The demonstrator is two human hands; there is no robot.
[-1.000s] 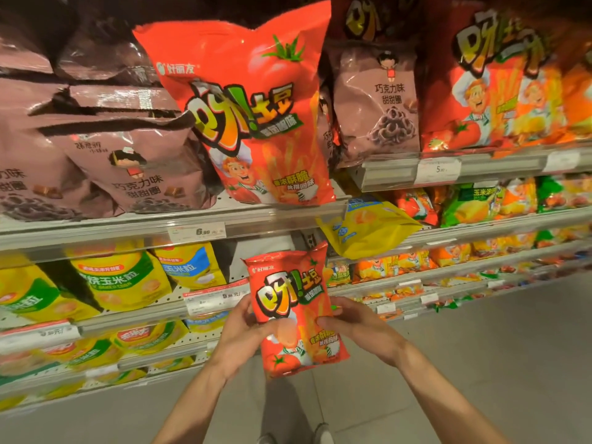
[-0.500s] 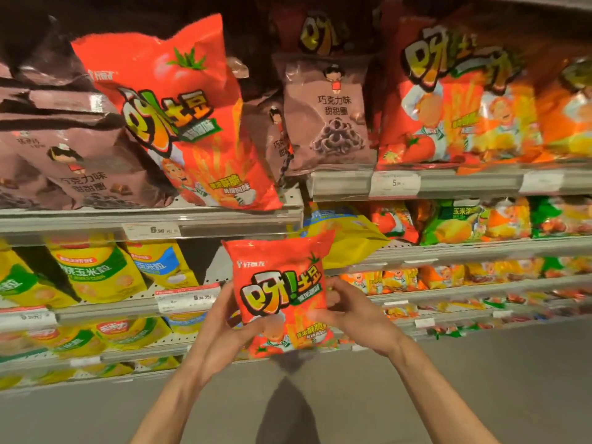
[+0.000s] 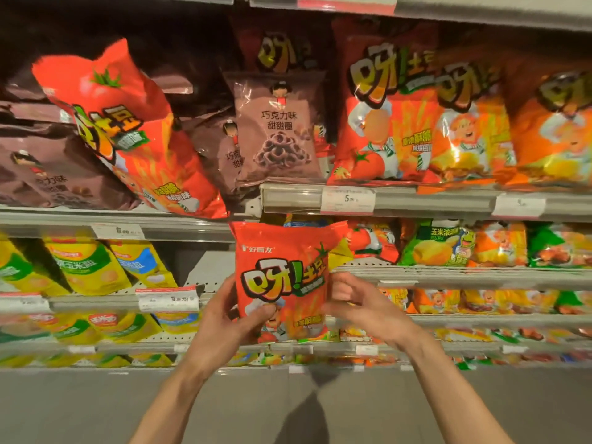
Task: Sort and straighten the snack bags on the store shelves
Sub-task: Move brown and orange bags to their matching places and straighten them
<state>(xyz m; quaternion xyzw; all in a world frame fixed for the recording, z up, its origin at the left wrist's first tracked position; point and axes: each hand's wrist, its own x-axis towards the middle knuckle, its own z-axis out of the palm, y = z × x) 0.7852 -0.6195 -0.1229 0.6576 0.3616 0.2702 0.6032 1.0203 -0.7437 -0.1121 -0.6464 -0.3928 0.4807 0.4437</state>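
Head view: I have a small red tomato potato-stick bag (image 3: 283, 283) up in front of the shelving, at the height of the shelf edge under the price tag (image 3: 348, 199). My left hand (image 3: 229, 318) grips its lower left side, thumb pressed on the printed face and fingers behind. My right hand (image 3: 358, 302) sits at the bag's right edge with fingers curled; motion blur keeps me from telling whether it really pinches the bag or only touches it.

The bag stands upright, its long axis vertical, top seal upward, printed front toward me.

I judge this as the carrying step: the bag is off the shelves and needs a home. Matching large red bags (image 3: 381, 116) stand on the upper right shelf, and one large red bag (image 3: 128, 133) leans diagonally among the brown chocolate-ring bags (image 3: 275, 129) on the left. The next move calls for finding the matching row and setting the bag upright, face out.
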